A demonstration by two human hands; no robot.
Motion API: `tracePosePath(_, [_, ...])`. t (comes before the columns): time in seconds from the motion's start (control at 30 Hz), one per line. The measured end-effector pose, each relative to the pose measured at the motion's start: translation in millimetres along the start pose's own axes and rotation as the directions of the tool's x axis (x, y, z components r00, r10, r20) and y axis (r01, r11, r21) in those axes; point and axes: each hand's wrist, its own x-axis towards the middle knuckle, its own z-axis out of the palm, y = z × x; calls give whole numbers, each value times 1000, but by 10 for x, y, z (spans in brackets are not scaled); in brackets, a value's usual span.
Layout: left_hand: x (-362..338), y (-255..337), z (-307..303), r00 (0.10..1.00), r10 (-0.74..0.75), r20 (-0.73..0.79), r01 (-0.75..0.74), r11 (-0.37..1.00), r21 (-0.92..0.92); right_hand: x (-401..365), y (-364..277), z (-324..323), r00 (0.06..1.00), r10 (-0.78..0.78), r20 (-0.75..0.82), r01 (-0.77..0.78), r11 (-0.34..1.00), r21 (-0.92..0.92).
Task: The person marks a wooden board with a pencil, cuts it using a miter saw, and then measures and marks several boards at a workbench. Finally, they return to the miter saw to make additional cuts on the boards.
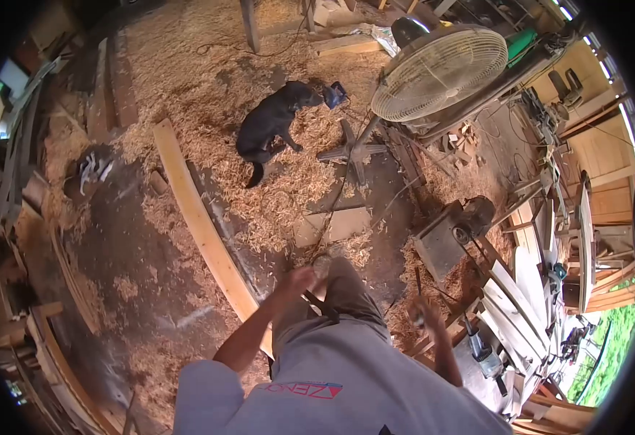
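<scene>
My left hand (299,281) is in front of my lap, above the thigh of my brown trousers (350,290); its fingers are blurred, and a dark strap-like thing shows beside it. Out to the right, my right hand (426,317) is near a thin dark rod (418,281), and blur hides how its fingers lie. A long pale plank (200,225) runs diagonally over the floor and passes behind my left forearm. Below and right of my right hand lies a grey power tool (486,360) on a grey surface.
A black dog (270,125) lies on the shavings beside a blue object (335,95). A large standing fan (444,72) is at the upper right. A motor-like machine (444,235) and stacked boards (524,293) are on the right.
</scene>
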Motion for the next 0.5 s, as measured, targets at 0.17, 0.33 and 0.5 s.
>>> tracePosePath(0.17, [668, 2062, 293, 907, 420, 28, -393, 870, -297, -45, -1918, 813, 839, -277, 467, 33, 885, 465])
tracePosePath(0.33, [1123, 2623, -411, 918, 347, -191, -376, 916, -142, 392, -3126, 1566, 869, -303, 392, -78, 697, 712])
tracePosePath(0.5, [2073, 2567, -1495, 849, 165, -502, -356, 880, -313, 1081, -4308, 1841, 640, -713, 284, 695, 696, 182])
